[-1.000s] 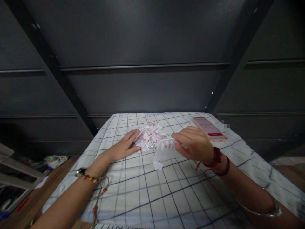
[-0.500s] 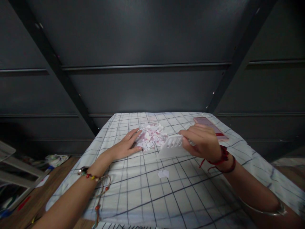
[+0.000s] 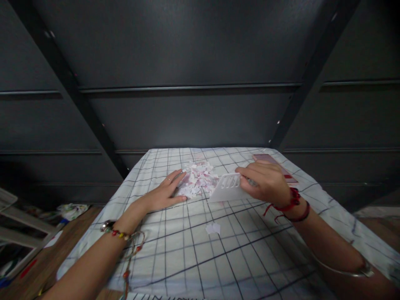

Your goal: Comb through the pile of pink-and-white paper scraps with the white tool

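On the far left, on the wooden floor (image 3: 75, 227), are one pale slatted frame (image 3: 20, 237), one red strip (image 3: 28, 268) and one crumpled cloth (image 3: 72, 211). Next comes the left arm, its wrist carrying one beaded bracelet (image 3: 117, 233) with a trailing cord. The left hand (image 3: 161, 195) lies palm down on the checked, cloth-covered bench (image 3: 175, 250), fingers extended and thumb spread away from them, gripping nothing; one ring shows. Its fingertips are at the left edge of a single heap of torn paper (image 3: 200, 177), white and pinkish, with too many scraps to count. Nearer the person, well apart from the heap, sits a small patch of white paper (image 3: 213, 228); whether it is one scrap or several overlapping, I cannot tell.

Just right of the heap is one white slotted plate (image 3: 226, 193), standing tilted on its long edge, slots uppermost. Its long axis runs roughly left to right, the free end pointing left towards the heap. The right hand (image 3: 265, 185) pinches its right end between thumb and fingers, the fingers curled closely. Behind that hand lies one phone (image 3: 289, 178), partly hidden, slanting from far left to near right. The right wrist wears two red bands (image 3: 295, 198), and the forearm one silvery bangle (image 3: 364, 273).
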`<state>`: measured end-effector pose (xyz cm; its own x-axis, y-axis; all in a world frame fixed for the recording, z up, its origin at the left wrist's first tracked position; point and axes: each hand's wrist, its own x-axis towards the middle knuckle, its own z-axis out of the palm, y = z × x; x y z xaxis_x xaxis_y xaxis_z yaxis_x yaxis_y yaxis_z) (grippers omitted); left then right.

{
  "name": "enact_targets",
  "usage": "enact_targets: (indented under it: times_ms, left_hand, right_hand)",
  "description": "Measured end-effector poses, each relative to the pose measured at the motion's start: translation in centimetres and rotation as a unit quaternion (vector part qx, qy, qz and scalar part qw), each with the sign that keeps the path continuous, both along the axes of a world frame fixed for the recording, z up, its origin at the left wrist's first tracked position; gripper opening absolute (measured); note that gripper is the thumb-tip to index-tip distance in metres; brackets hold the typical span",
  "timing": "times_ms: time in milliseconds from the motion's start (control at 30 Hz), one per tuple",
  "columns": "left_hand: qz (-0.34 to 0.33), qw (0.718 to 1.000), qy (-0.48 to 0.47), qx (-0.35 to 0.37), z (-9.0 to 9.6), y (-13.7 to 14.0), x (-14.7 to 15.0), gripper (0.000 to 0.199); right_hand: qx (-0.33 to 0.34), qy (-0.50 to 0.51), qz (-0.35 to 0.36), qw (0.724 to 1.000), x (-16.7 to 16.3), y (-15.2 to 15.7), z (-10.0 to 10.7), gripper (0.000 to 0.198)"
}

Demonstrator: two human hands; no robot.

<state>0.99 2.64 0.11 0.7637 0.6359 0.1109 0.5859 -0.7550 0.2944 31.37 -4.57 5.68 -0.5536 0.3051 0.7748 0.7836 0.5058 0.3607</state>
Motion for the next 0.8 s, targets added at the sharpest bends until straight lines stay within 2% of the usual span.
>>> enact_targets:
  times_ms: [200,333,433,600,800]
  left_hand:
    - [-0.017,1.000,-0.001,-0.014,-0.2,0.1,0.0,0.084]
    - [-0.038,0.999,-0.002,-0.022,0.0,-0.1,0.1,0.102]
    - [-0.058,0.998,0.000,-0.033,0.2,-0.4,0.4,0.108]
    - [-0.073,0.996,-0.002,-0.049,0.3,-0.6,0.7,0.116]
    - [-0.073,0.995,-0.024,-0.061,-0.6,0.1,0.2,0.124]
  right_hand:
    - [-0.056,-0.014,0.076,0.995,-2.9,-1.5,-0.1,0.018]
    - [-0.089,-0.011,0.116,0.989,-2.8,-1.8,0.0,0.015]
    - [-0.109,0.001,0.140,0.984,-2.3,-1.7,0.0,0.012]
    - [-0.099,0.008,0.147,0.984,-2.4,-1.7,-0.1,0.012]
    - [-0.125,-0.003,0.145,0.982,-2.7,-1.9,0.1,0.012]
